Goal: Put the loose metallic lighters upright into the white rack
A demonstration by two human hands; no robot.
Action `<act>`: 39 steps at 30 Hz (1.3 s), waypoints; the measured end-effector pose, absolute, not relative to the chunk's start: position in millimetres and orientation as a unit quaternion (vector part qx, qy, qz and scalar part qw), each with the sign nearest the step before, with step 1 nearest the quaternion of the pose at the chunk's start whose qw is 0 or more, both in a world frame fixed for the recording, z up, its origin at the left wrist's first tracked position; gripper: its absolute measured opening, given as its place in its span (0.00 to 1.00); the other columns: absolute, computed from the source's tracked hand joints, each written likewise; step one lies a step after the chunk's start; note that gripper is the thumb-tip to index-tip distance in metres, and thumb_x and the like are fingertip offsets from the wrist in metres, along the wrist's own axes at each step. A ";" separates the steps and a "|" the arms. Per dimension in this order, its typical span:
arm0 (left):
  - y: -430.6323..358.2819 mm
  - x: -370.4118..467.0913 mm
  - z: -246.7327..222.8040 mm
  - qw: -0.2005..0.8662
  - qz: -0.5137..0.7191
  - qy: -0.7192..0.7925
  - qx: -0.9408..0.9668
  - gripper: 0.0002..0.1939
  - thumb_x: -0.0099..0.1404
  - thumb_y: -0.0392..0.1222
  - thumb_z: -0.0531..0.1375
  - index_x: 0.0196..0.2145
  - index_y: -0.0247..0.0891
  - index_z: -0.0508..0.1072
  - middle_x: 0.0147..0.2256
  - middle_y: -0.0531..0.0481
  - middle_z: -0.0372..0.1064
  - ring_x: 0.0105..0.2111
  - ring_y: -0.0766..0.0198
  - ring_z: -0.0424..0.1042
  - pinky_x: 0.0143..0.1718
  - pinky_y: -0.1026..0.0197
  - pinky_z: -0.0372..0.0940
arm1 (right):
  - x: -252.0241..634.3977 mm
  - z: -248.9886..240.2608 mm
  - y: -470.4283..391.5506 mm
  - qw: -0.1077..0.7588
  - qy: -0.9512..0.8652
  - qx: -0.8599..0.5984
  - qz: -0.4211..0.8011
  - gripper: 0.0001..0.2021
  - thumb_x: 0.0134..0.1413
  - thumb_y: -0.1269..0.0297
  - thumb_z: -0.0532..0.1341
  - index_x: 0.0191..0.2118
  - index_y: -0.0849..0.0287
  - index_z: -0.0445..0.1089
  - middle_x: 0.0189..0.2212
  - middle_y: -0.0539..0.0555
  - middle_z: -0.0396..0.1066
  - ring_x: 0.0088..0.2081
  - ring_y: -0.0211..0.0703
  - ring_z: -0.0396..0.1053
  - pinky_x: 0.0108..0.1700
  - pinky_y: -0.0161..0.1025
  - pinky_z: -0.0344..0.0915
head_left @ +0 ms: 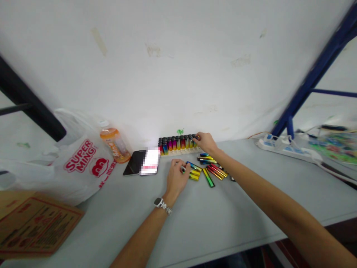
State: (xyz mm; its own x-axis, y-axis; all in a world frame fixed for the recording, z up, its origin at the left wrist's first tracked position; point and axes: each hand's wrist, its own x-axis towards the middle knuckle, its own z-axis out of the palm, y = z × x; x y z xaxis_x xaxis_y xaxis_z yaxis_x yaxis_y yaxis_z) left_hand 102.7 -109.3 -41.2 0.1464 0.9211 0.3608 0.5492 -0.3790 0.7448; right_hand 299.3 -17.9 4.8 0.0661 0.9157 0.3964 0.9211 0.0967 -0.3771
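left hand [177, 175] nearer loose lighters [194, 174], just to its right, long axes roughly along counter's [217, 223] near edge; grip unclear. right hand [206, 142], toward far edge, pinches lighter top [198, 137].

On my view, shiny metallic lighters [182, 143] with dark tops stand upright in close rows in a pale rack [182, 152], coloured red, purple, blue and yellow. Nearer me, loose metallic sleeves [216, 171] lie flat in a scattered group on the surface [212, 216]: yellow, blue, red and gold, with one green piece angled apart between the clusters.
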 end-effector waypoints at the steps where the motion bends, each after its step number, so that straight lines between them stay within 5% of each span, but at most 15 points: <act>1: -109.3 102.6 -41.3 0.227 0.408 0.509 0.723 0.13 0.65 0.48 0.57 0.28 0.38 0.70 0.39 0.50 0.65 0.24 0.71 0.63 0.33 0.62 0.64 | 299.0 2.5 -20.2 0.293 -0.683 -0.669 -0.006 0.14 0.60 0.59 0.60 0.47 0.61 0.74 0.35 0.57 0.78 0.37 0.45 0.74 0.40 0.36 0.63; 14: -106.0 102.2 -46.2 0.231 0.423 0.490 0.727 0.13 0.65 0.49 0.56 0.28 0.38 0.70 0.39 0.49 0.65 0.23 0.71 0.64 0.32 0.62 0.64 | 300.0 -9.5 -54.1 0.249 -0.706 -0.662 -0.044 0.26 0.62 0.60 0.54 0.64 0.55 0.59 0.40 0.54 0.78 0.38 0.46 0.74 0.40 0.37 0.64; 22: -96.1 109.0 -30.5 0.164 0.438 0.487 0.737 0.12 0.64 0.46 0.56 0.26 0.39 0.69 0.33 0.50 0.65 0.31 0.63 0.66 0.39 0.59 0.64 | 350.7 0.0 -69.8 0.137 -0.742 -0.656 0.024 0.13 0.52 0.65 0.60 0.43 0.54 0.76 0.36 0.52 0.78 0.35 0.44 0.73 0.35 0.34 0.62; 34: -81.8 132.2 -34.6 0.197 0.450 0.469 0.734 0.11 0.64 0.43 0.56 0.24 0.38 0.68 0.31 0.50 0.65 0.33 0.63 0.67 0.40 0.59 0.63 | 343.6 5.5 -45.4 0.019 -0.748 -0.662 0.040 0.16 0.42 0.62 0.67 0.41 0.53 0.79 0.38 0.57 0.78 0.36 0.50 0.74 0.35 0.38 0.63; 39: -86.2 119.9 -33.6 0.201 0.479 0.456 0.722 0.11 0.65 0.43 0.55 0.26 0.38 0.68 0.32 0.49 0.66 0.34 0.63 0.67 0.38 0.61 0.64 | 336.7 4.0 -54.5 0.081 -0.769 -0.634 0.020 0.14 0.46 0.61 0.65 0.41 0.55 0.76 0.35 0.57 0.76 0.36 0.48 0.72 0.36 0.38 0.62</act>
